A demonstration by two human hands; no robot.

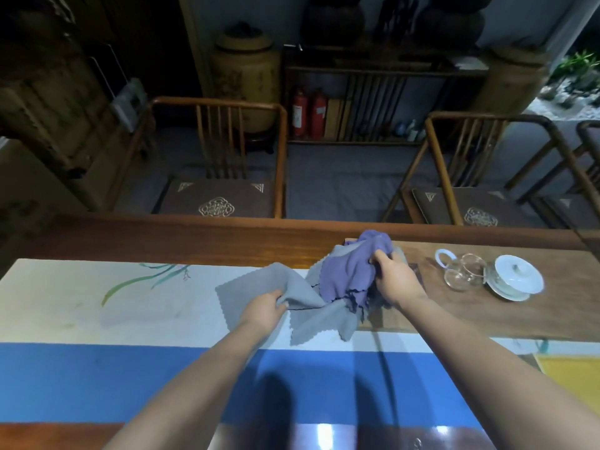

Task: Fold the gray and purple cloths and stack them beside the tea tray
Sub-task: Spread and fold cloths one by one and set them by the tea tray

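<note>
A gray cloth (253,287) with zigzag edges lies partly spread on the white table runner (81,303), and my left hand (264,308) grips a fold of it near its middle. A purple cloth (347,271) is bunched up and lifted over the left end of the wooden tea tray (535,316). My right hand (394,277) holds that purple cloth at its right side. More gray cloth (319,323) hangs crumpled beneath the purple one, down to the runner.
On the tea tray stand a white lidded cup (516,276) on a saucer and a clear glass pitcher (464,271). A blue band (130,378) of the runner lies nearer me. Two wooden chairs (224,177) stand beyond the table's far edge.
</note>
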